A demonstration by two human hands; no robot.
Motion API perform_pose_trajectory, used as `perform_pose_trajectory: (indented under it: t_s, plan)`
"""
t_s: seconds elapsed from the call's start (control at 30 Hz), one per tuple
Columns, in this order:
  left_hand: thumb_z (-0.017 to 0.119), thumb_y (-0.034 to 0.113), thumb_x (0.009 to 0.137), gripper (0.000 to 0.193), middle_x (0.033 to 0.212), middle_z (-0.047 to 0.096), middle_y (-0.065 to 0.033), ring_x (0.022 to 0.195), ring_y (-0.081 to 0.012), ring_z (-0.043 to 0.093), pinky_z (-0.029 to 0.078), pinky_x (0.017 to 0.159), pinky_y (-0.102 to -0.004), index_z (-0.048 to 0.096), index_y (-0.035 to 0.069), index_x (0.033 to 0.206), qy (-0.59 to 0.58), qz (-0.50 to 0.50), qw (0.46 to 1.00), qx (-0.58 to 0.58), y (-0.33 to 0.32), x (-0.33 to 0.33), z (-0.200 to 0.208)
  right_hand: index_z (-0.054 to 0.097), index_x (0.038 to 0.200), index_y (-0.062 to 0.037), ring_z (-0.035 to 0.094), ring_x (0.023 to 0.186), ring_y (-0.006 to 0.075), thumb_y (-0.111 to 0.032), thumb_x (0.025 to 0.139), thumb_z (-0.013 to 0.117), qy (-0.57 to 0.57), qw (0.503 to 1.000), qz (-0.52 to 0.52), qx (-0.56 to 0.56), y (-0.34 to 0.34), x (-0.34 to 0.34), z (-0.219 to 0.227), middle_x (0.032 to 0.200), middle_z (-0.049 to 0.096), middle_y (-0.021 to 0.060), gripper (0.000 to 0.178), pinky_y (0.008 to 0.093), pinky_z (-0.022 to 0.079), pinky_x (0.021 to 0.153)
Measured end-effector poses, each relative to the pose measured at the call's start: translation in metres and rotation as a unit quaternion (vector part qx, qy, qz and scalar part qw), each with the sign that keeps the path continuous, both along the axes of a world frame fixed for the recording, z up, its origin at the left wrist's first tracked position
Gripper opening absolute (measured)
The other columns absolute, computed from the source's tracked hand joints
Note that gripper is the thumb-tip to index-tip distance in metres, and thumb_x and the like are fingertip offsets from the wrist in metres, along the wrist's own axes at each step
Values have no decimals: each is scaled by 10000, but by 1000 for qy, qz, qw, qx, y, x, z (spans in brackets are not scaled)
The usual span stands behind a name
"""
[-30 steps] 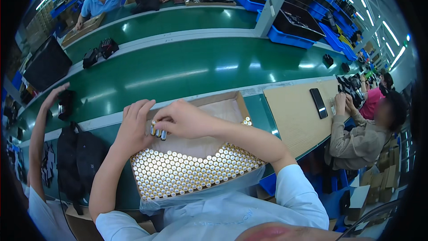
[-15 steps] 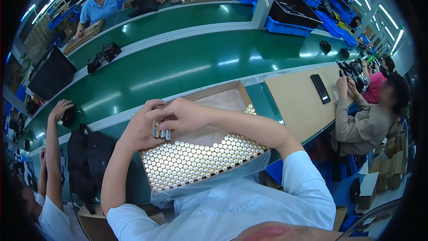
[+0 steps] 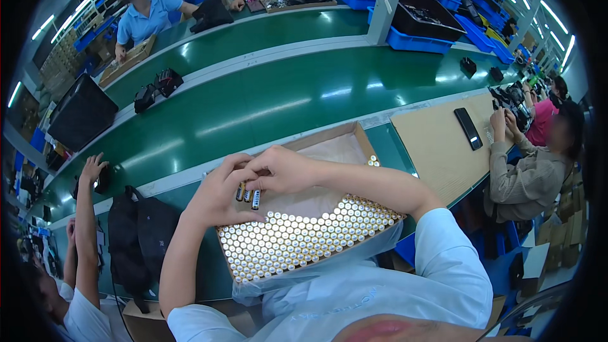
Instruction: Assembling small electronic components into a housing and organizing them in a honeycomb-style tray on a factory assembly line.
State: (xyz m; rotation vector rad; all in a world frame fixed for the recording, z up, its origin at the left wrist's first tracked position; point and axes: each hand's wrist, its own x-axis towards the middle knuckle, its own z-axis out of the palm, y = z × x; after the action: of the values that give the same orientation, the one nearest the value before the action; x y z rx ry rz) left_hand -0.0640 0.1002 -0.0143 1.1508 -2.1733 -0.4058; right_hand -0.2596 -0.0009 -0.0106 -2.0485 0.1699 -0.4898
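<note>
An open cardboard box sits before me on the bench, its near part packed with several rows of upright batteries. Brown paper lines the bare far part. Over the box's left side, my two hands meet around a few loose cylindrical batteries. My left hand cups them from the left, its thumb reaching over the packed rows. From the right, my right hand has its fingers bent against their upper ends. Where the fingertips meet is partly hidden.
A green conveyor belt runs beyond the box. Right of it lie a cardboard sheet and a black phone. A black bag rests at left, near a co-worker's arm. Other people sit across and at right.
The whole view has shifted, so things sit a little further right. My left thumb has stretched out toward the packed rows, and the held batteries are tilted more.
</note>
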Motion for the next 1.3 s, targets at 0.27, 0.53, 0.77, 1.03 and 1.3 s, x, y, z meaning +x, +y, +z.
perform_pose_trajectory:
  t_s: [0.27,0.53,0.77,1.03,1.3]
  plan:
    - [943,343,572,719,1175,615,-95,975,-278,637,519,834,-365,633,101,1174,-16,17,999,-43,1,-2,-1,738,915,-33,499,556,150,-31,853,707,-29,999,-5,26,-4,-3,-2,722,676,63,69,294,418,545]
    - [927,350,590,645,1095,647,-93,912,-268,634,510,796,-356,672,76,1115,-57,25,996,-59,3,-3,-2,756,936,-18,469,513,169,-17,832,704,14,1000,16,15,1,-4,-1,670,662,73,116,309,420,528]
    - [926,342,574,656,1087,645,-106,890,-273,624,508,782,-363,678,79,1121,-25,16,998,-48,-5,-4,-7,754,930,-18,502,523,181,-28,811,708,-35,999,-2,39,0,-5,-8,693,689,79,128,312,452,540]
    - [930,247,559,625,1139,622,-122,912,-292,623,516,772,-376,685,62,1104,-30,44,998,-23,1,-14,-5,730,824,-2,522,524,204,-49,796,712,-29,999,-25,32,-1,-4,-12,698,698,75,57,314,447,527]
    - [914,190,573,537,1194,599,-162,944,-318,626,525,769,-383,701,53,1047,-33,17,999,11,5,-18,-1,697,750,2,535,517,226,-50,787,707,-99,994,21,51,9,4,-20,668,683,81,65,321,435,512]
